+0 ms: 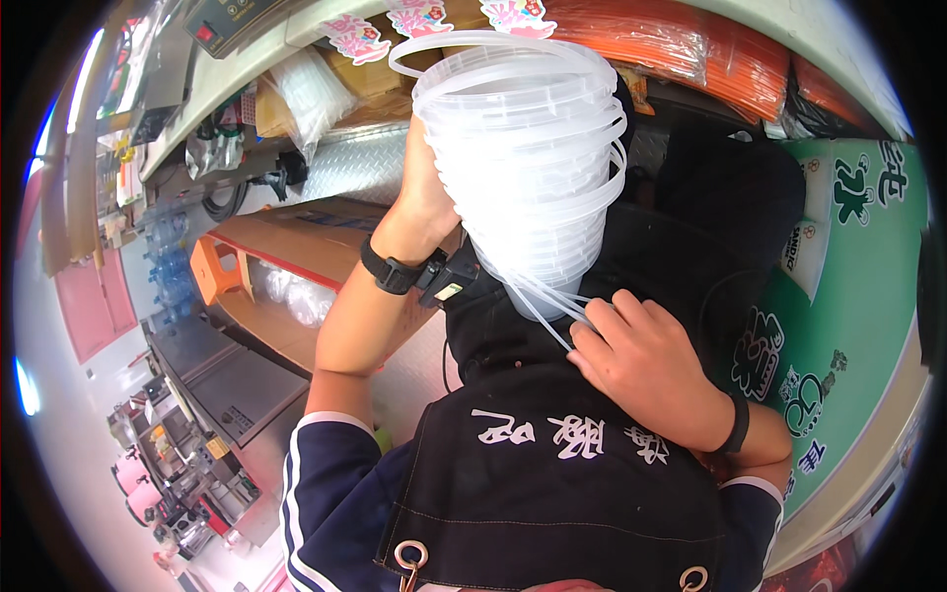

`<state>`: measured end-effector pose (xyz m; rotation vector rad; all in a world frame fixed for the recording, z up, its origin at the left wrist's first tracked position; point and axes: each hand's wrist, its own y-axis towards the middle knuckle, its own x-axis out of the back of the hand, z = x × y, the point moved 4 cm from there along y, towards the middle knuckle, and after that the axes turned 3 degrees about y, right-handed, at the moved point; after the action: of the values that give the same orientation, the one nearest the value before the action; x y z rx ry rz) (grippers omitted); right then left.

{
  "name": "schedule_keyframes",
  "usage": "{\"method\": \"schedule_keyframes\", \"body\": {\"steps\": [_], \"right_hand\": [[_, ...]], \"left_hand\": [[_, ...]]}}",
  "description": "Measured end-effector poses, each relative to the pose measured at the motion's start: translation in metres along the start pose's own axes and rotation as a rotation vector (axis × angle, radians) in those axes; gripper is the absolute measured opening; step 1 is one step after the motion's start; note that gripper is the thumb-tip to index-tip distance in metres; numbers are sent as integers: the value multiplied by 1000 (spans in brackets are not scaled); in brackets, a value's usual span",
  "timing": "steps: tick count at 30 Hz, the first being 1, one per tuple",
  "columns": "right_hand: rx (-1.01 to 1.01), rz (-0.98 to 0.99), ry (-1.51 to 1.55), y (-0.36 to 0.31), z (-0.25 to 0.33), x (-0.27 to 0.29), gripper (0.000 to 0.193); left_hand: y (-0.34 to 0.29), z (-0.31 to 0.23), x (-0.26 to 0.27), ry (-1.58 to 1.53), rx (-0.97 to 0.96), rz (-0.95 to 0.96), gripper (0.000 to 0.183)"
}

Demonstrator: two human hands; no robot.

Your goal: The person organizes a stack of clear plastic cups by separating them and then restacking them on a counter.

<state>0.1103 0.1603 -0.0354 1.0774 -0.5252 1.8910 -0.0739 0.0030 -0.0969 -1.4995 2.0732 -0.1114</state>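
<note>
A tall nested stack of translucent white plastic buckets (528,173) is held up in front of my body, tilted, its wide rims toward the top of the view. My left hand (426,183) grips the stack from its left side, the fingers mostly hidden behind it. Near the narrow end, several thin white bucket handles (533,298) run together toward my right hand (636,360), whose curled fingers pinch them. Other handles loop loosely around the upper rims. A black strap with a small black device (452,276) sits on my left wrist, and a black band (735,422) on my right.
To the left stands an open cardboard box (296,286) with clear plastic-wrapped items, beside an orange stool (219,271). Wrapped orange packs (681,49) fill a shelf at the top. A green printed panel (868,266) stands close on the right.
</note>
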Motion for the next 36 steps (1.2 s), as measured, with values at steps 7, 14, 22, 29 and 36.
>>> {"method": "schedule_keyframes", "body": {"steps": [7,14,22,29,36], "right_hand": [[55,-22,185,2,5,-17,10],[40,-79,490,7,-1,40,25],[-475,-430,473,-1,-61,51,26],[-424,-609,1112,-7,-89,41,7],[-415,-737,1646,9,-109,16,12]], "left_hand": [[-1,-1,2,-8,2,-10,57],[-11,-7,4,209,-322,203,51],[-3,6,23,19,-132,207,57],[-9,5,39,746,-465,283,60],[-14,16,47,103,-4,166,63]]}}
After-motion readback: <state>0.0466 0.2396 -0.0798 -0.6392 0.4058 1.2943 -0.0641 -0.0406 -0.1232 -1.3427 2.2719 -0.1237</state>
